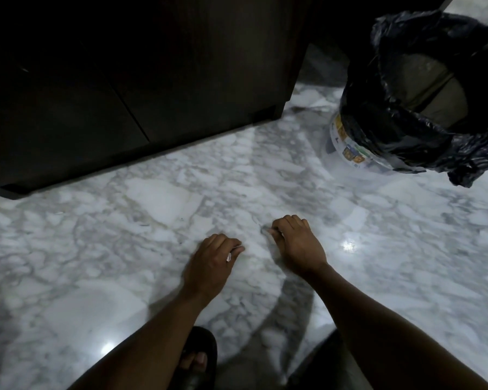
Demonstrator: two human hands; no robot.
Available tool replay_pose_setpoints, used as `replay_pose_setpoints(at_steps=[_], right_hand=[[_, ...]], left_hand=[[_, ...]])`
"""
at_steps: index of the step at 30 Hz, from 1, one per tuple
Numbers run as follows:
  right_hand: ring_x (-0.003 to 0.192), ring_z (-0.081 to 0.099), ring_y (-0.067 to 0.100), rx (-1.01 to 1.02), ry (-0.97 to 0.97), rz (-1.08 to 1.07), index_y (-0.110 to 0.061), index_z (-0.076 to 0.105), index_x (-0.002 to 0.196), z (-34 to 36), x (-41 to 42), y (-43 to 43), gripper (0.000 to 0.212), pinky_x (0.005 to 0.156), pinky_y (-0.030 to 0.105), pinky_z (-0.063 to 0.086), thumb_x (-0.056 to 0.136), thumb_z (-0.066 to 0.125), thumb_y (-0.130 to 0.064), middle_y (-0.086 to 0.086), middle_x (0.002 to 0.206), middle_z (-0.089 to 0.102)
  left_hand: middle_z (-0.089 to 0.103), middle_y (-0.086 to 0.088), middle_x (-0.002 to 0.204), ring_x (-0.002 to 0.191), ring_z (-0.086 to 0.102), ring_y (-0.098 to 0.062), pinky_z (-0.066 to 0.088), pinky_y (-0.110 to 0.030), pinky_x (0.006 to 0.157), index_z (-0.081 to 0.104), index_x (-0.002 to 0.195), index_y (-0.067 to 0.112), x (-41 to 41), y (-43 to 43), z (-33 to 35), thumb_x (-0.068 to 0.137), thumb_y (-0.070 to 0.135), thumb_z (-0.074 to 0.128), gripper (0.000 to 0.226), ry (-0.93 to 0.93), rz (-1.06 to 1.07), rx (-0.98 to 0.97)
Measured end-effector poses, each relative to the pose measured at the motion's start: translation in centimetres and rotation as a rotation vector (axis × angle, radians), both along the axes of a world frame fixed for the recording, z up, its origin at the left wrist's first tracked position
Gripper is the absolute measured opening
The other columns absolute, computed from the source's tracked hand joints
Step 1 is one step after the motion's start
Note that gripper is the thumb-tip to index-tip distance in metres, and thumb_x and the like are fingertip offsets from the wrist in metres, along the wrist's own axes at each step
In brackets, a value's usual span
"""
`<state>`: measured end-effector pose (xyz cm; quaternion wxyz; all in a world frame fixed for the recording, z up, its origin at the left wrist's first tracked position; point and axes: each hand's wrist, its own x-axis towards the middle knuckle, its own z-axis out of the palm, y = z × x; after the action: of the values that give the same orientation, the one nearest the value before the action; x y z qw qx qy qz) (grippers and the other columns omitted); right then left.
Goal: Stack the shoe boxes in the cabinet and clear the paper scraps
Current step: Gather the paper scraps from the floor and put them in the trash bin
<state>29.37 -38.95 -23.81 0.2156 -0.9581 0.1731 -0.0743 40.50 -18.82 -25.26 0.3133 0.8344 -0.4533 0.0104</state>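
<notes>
Marble floor (158,198) camouflages pale paper, so the right hand (296,243), pinching a scrap (265,230) on the floor at its 10 o'clock, should nip firmly before lifting, then, with the second scrap (228,258) pinched in the left hand (212,263), drop both in the bin (358,153) at 2 o'clock.

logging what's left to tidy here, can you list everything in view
cabinet: one, dark brown, upper left, standing on the floor, doors shut
floor: one, white and grey marble, across the whole view
bin: one, white with a printed label, upper right on the floor
bin liner: one, black, draped over the bin's rim
paper scraps: two seen, white, one in the left hand, the other at the right fingertips on the floor
sandal: one, black, bottom centre, on the person's foot
left hand: one, pinches a scrap, low over the floor
right hand: one, pinches the other scrap at the floor
</notes>
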Motion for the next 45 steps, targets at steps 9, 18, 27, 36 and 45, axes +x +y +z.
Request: replay_pose_setpoints(at_steps=[9, 18, 27, 36, 45], right_hand=[[0.081, 0.053, 0.020, 0.280, -0.041, -0.447, -0.015, 0.063, 0.087, 1.2, -1.3, 7.2, 0.032, 0.081, 0.034, 0.042, 0.100, 0.046, -0.039, 0.001, 0.085, 0.062], [0.060, 0.051, 0.012, 0.475, -0.134, -0.756, -0.018, 0.050, 0.071, 8.4, -5.6, 10.8, 0.043, 0.059, 0.035, 0.043, 0.098, 0.040, -0.049, 0.001, 0.066, 0.053], [0.064, 0.058, 0.018, 0.067, -0.469, -0.704, -0.015, 0.058, 0.080, 29.0, -5.9, -3.4, 0.036, 0.055, 0.037, 0.044, 0.101, 0.047, -0.041, 0.004, 0.071, 0.062], [0.062, 0.053, 0.012, -0.143, -0.469, -0.522, -0.019, 0.052, 0.082, 45.2, -3.9, -16.4, 0.028, 0.052, 0.032, 0.036, 0.101, 0.050, -0.040, -0.006, 0.066, 0.054], [0.075, 0.062, 0.029, 0.271, -0.321, -0.750, -0.004, 0.063, 0.085, 30.3, -0.1, -22.0, 0.019, 0.058, 0.033, 0.044, 0.095, 0.054, -0.018, 0.011, 0.080, 0.066]], left_hand=[[0.066, 0.001, 0.080, 0.078, 0.055, -0.010, 0.043, -0.020, 0.071, 0.071, 0.083, 0.015, -2.1, 0.2, 2.6, 0.092, 0.021, 0.069, 0.011, 0.148, 0.147, -0.022], [0.061, 0.008, 0.078, 0.074, 0.063, -0.018, 0.046, -0.028, 0.068, 0.063, 0.077, 0.026, -7.2, 1.4, 5.9, 0.092, 0.023, 0.066, 0.016, 0.516, 0.209, 0.023], [0.061, 0.001, 0.084, 0.079, 0.056, -0.016, 0.037, -0.024, 0.069, 0.066, 0.089, 0.012, -5.4, -13.0, 24.9, 0.098, 0.019, 0.058, 0.014, 0.412, 0.020, -0.355], [0.062, 0.004, 0.094, 0.082, 0.055, -0.013, 0.034, -0.022, 0.067, 0.067, 0.095, 0.017, -1.2, -27.5, 39.6, 0.099, 0.024, 0.057, 0.013, 0.232, -0.085, -0.520], [0.069, -0.009, 0.099, 0.094, 0.063, -0.029, 0.051, -0.034, 0.079, 0.069, 0.097, 0.014, 1.7, -34.6, 28.6, 0.096, 0.018, 0.054, 0.015, 0.430, 0.036, -0.162]])
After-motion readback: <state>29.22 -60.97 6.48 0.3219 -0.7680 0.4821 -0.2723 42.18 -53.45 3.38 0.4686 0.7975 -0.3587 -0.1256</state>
